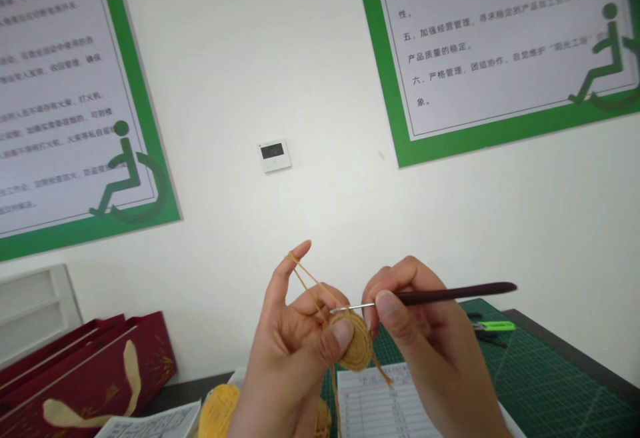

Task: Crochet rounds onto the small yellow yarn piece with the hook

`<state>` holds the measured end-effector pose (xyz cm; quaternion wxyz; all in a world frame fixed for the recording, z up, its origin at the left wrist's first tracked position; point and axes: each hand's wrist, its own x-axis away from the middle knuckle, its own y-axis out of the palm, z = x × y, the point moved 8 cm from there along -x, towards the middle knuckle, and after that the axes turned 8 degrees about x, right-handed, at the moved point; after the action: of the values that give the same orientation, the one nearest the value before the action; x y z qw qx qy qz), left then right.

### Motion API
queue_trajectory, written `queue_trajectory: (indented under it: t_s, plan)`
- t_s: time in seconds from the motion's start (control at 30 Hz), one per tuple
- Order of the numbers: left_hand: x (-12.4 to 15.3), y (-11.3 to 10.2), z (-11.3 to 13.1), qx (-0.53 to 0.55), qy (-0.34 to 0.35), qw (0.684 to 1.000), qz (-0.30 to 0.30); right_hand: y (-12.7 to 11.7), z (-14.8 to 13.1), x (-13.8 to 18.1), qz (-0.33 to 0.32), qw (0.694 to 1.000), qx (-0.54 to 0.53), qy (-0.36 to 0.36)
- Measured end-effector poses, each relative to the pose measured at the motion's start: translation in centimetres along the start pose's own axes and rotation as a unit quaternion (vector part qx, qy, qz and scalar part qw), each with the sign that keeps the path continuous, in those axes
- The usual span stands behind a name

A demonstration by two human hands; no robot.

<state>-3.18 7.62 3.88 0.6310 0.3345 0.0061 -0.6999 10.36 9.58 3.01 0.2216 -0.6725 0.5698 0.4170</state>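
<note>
Between thumb and fingers, my left hand (300, 338) pinches a small round crochet piece (359, 348) in tan yarn. Its raised index finger carries a loop of the yarn (307, 278), stretched down to the piece's top edge. A short yarn tail hangs off the piece's lower right. My right hand (420, 338) grips a crochet hook (455, 293) with a dark handle and a metal shaft. The hook's tip meets the yarn at the upper edge of the piece, close to my left fingers.
Below lie a yellow yarn ball (219, 411), a printed sheet (375, 401) and a green cutting mat (560, 365). A bright green cutter (495, 326) rests at the right. Dark red gift bags (100, 378) stand at the left, before a wall with posters and a thermostat (275, 156).
</note>
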Motion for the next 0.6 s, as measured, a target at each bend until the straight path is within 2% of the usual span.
queue_trajectory:
  t_s: [0.13,0.3,0.47,0.6]
  plan:
    - [-0.2,-0.3,0.6,-0.025,0.059,0.997,0.032,0.1,1.7,-0.5,-0.002,0.997,-0.039,0.072]
    - [-0.1,0.2,0.7,-0.052,0.099,0.993,0.030,0.1,2.5,-0.8,0.017,0.994,-0.058,0.096]
    - [0.2,0.5,0.9,-0.063,0.101,0.992,0.032,0.2,2.8,-0.8,0.013,0.995,-0.026,0.100]
    - [0.7,0.5,1.4,-0.093,0.131,0.984,0.079,0.5,3.3,-0.8,-0.002,0.990,-0.040,0.137]
